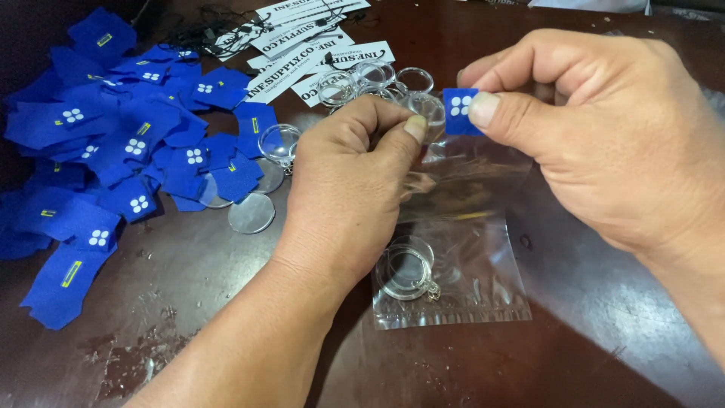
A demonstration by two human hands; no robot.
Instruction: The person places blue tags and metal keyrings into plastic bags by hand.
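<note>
Nearest the camera, a clear bag (453,279) lies flat on the dark desk (589,332), its sealed edge toward the person and its mouth pointing away, up toward the hands. A clear round case (406,270) with a small chain already sits inside, near the sealed end.

Above it, the left hand (351,189) is closed, thumb and fingers pinched at the bag's upper edge together with a clear round piece (427,107); how much of each it grips cannot be told. The right hand (604,128) is also closed, thumb and forefinger pinching a small blue patch (458,110) with white dots. The patch sits just right of the left thumb, almost touching the clear piece, directly over the bag's mouth. The bag's long axis runs near to far, in line with the gap between the hands.

Farther left lies a heap of blue patches (113,143), with loose clear discs (251,213) beside it. Farthest, white cards (302,45) and more clear cases (377,79).
</note>
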